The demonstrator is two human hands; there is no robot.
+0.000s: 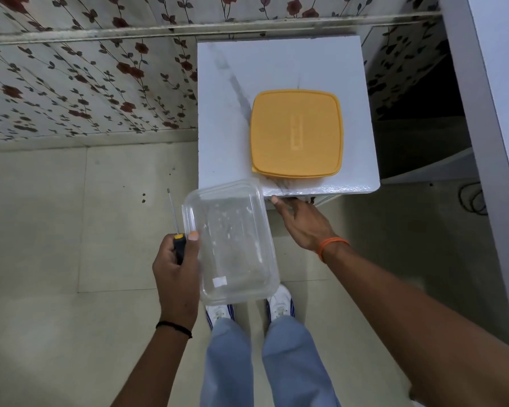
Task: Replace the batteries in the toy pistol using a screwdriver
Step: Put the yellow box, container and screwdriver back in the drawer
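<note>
A small white marble-patterned square table (279, 71) is seen against the flowered wall, and a yellow square plastic lid (296, 132) lies on its near half. A clear, empty rectangular plastic container (232, 245) is held tilted before the table's near edge, gripped together with a black-and-yellow-handled screwdriver (177, 230) by the left hand (175, 268). The right hand (301, 221) is stretched to the table's front edge, fingers straight and holding nothing. No toy pistol is visible.

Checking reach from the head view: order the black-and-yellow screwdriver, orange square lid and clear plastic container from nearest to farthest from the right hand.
From the right hand:
1. Clear plastic container, just left of it.
2. Orange square lid, ahead on the white table.
3. Black-and-yellow screwdriver, far left, in the left hand.
</note>
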